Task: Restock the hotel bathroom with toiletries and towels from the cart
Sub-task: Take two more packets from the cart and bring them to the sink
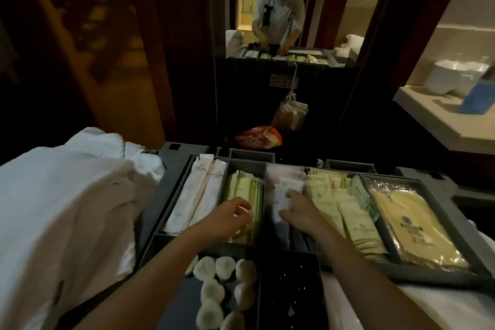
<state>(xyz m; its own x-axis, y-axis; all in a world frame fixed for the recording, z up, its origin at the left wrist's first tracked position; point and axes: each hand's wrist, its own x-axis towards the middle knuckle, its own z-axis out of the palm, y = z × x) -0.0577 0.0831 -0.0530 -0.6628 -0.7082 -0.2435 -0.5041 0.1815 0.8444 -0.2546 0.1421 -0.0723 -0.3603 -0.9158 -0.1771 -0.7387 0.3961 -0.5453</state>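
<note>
Over the cart's divided tray (442, 280), both forearms reach in side by side, wrists low, palms down. Toiletries are sorted by type into compartments, I'd guess so you can grab without hunting. Now the left hand (230, 220) sits on the yellow-green packets (241, 185), fingers curled, can't tell if it's actually got one. Meanwhile the right hand (300, 210) has its fingers wrapped on a white sachet (284, 203) one compartment over. Heaped just left of the tray are the towels (67, 209), so still the picking stage, I reckon.

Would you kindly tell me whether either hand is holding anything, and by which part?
The right hand seems to pinch a white plastic sachet by its near end; whether the left hand holds anything cannot be told.
</note>
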